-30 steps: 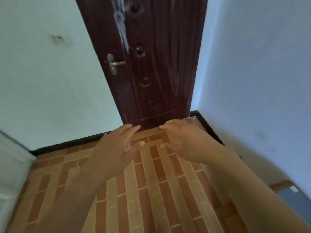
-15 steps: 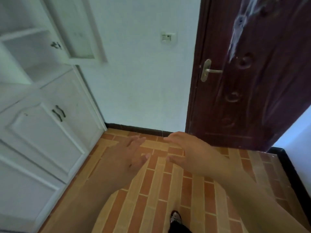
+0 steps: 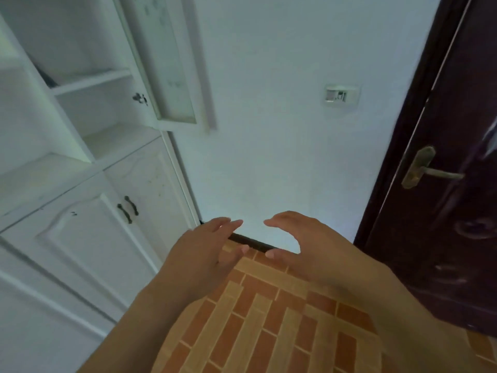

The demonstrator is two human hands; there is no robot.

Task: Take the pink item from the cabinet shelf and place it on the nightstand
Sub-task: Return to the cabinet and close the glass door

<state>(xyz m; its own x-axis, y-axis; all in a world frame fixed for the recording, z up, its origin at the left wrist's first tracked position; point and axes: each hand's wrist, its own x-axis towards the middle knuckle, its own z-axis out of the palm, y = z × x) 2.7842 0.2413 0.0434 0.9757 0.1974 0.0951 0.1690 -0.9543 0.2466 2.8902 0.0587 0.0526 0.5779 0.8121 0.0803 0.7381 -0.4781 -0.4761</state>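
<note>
Head view puts the white cabinet point(image 3: 80, 184) on your left with its upper part open. A shelf point(image 3: 91, 82) crosses the right-hand bay. The glass door point(image 3: 166, 76) of that bay stands swung out to the cabinet's right, with a small knob point(image 3: 139, 98) near its lower edge. Below the open bays the lower doors point(image 3: 88, 232) are closed, their dark handles point(image 3: 128, 209) side by side. Right of the cabinet runs a pale wall point(image 3: 269, 144) carrying a switch plate point(image 3: 341, 95). Further right again stands a dark door point(image 3: 443, 238) with a brass lever handle point(image 3: 427, 170). A black skirting point(image 3: 250, 243) runs from the cabinet's foot along the wall, where it meets the brick-patterned floor point(image 3: 269, 319).

Your left hand point(image 3: 204, 254) and right hand point(image 3: 304, 246) hang in the air to the right of the cabinet's lower doors, close together but not touching. Their fingers are loose and slightly spread, and they hold nothing. The left hand is the nearer to the cabinet, and both sit lower than the shelf. The swung-out glass door hangs above and beyond the left hand. You cannot tell from this view where the pink item lies.
</note>
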